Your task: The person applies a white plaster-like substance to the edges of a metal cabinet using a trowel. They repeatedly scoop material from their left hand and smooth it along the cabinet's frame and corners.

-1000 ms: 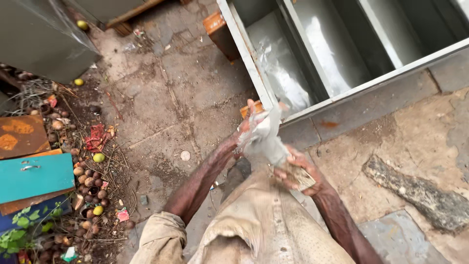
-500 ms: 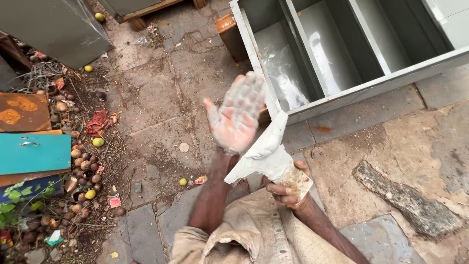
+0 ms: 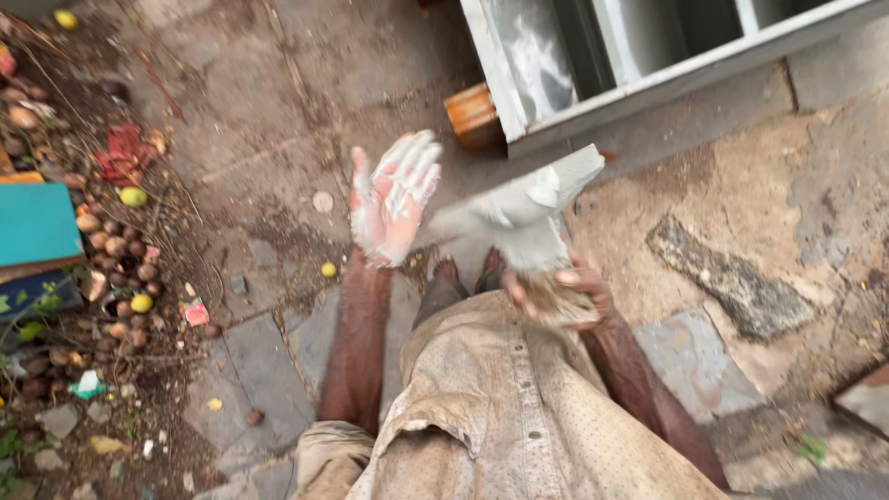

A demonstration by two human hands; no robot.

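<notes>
- At nine o'clock a teal board (image 3: 35, 222) lies at the frame's edge, with a heap of small brown and yellow fruits (image 3: 116, 255) just beside it on the dirt.
- A lone yellow fruit (image 3: 328, 269) sits on the paved ground (image 3: 259, 361), near the left forearm.
- Left of centre, the left hand (image 3: 394, 196) is raised with palm open and fingers spread, holding nothing; it is coated in a pale grey-white film.
- Towards twelve o'clock an orange-brown block (image 3: 474, 115) rests against the corner of a grey metal cabinet (image 3: 648, 79) lying on the ground.
- At centre, a pale grey cloth (image 3: 523, 215) juts up towards one o'clock, blurred, apart from the open palm.
- Just below it, the right hand (image 3: 556, 294) is closed around the lower end of the cloth, possibly with a rougher brownish wad, though the blur makes that uncertain.
- At three o'clock a dark flat stone (image 3: 727, 278) lies on the sandy ground.
</notes>
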